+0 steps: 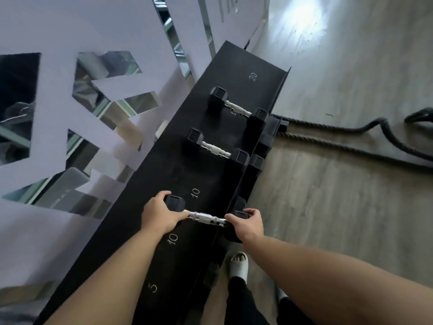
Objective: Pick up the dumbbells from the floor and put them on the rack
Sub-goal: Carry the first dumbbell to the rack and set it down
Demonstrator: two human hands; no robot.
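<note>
Now both hands (left hand (pixel 159 213), right hand (pixel 248 222)) grip dumbbell (pixel 207 216) on rack (pixel 131 226).

Both forearms are bare and sleeveless up to the frame's lower edge, with dark trousers (pixel 243 303) and a pale open-toed slipper (pixel 239 263) at bottom centre.

Single view, head-worn, wide-angle. Faces forward and steeply down, close over the black rack (pixel 210 179), which runs from lower left to upper centre. Floor (pixel 339 184) fills the right; patterned wall (pixel 58 31) the upper left.
</note>
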